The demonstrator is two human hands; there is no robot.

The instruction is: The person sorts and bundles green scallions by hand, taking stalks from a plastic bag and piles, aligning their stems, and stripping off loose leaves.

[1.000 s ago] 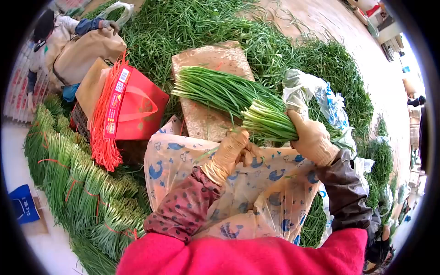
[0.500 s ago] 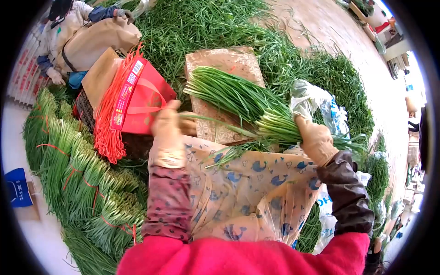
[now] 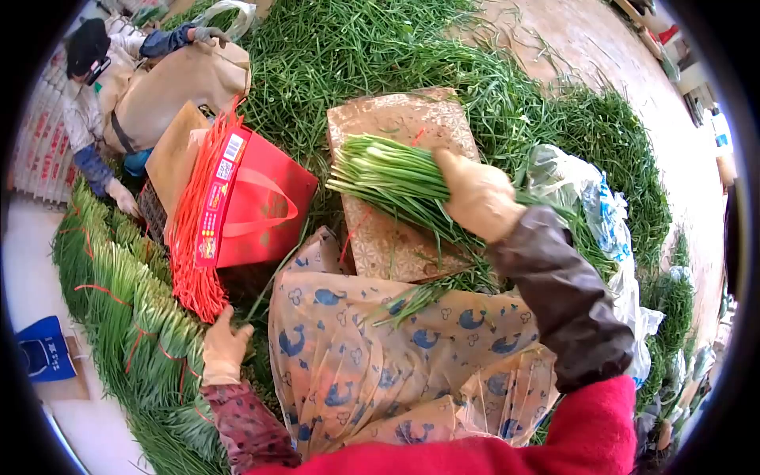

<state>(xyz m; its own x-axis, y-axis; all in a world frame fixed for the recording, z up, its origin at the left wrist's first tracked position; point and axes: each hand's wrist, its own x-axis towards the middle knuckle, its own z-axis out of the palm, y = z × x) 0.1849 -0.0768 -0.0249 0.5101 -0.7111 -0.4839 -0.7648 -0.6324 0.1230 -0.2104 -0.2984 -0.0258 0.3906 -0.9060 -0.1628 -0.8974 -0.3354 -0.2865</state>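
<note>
My right hand, in a tan glove, is closed around a bunch of garlic chives. Their pale cut ends point left over the patterned board, and the leaves trail to the right. A thin red tie lies partly under the bunch. My left hand, gloved alike, is low on the left with finger and thumb apart. Its fingertips are just below the hanging red ties, and a loose green stalk runs up from beside them. Whether they touch the ties or stalk is unclear.
Tied chive bundles are stacked at left. A red bag stands behind the ties. Loose chives heap around the board. Whale-print plastic covers my lap; a plastic bag lies right. Another person works at upper left.
My left hand has moved down and left from the red bag to below the ties. My right hand has carried its chives leftward, onto those lying on the board.
</note>
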